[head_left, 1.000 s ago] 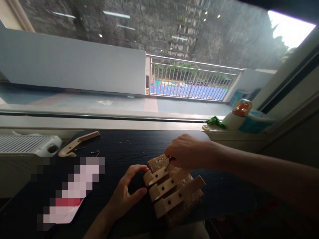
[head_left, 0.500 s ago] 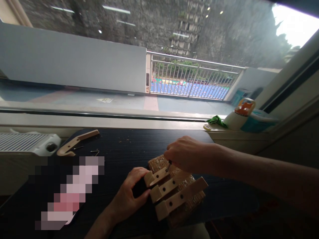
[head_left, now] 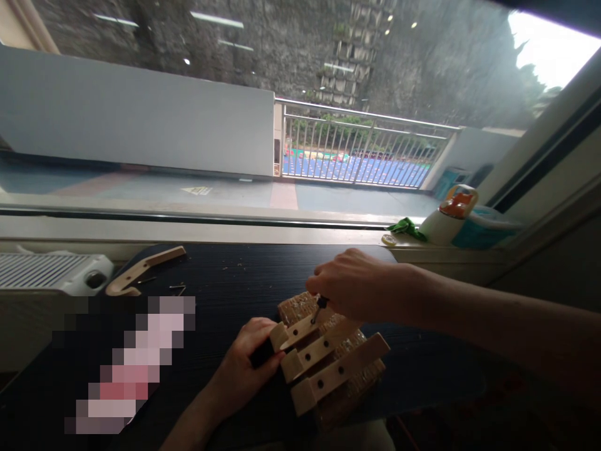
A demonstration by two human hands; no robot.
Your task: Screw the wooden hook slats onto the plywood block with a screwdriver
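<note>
Rough board (head_left: pixel 295 307): on the dark table (head_left: pixel 225 313), right of its middle and toward the near edge; looks thick, stiff and probably the heaviest piece here; its uneven, glinting face would give poor purchase, so the sides are the better hold.
Wooden bars: far bar (head_left: pixel 303 330), middle bar (head_left: pixel 315 351) and near bar (head_left: pixel 331 377), side by side across the board; smooth, rigid, likely light; dark holes in each; the thick left ends jut past the board and offer the surest grasp, though smooth wood may slip a little.
Left hand (head_left: pixel 244 357): curved about the far bar's left end, thumb close to the middle bar's end; whether it pinches or merely steadies, I cannot tell.
Right hand (head_left: pixel 347 285): fist closed round a screwdriver (head_left: pixel 322 302); the shaft tilts, its tip at the far bar's right-hand hole; handle mostly hidden; slim and hard, best held in line with the shaft.
Loose hook (head_left: pixel 134 274): at the table's far left corner, small metal pieces (head_left: pixel 178 287) near it; light, stiff; the bend probably its weakest part, the straight arm the better hold.
</note>
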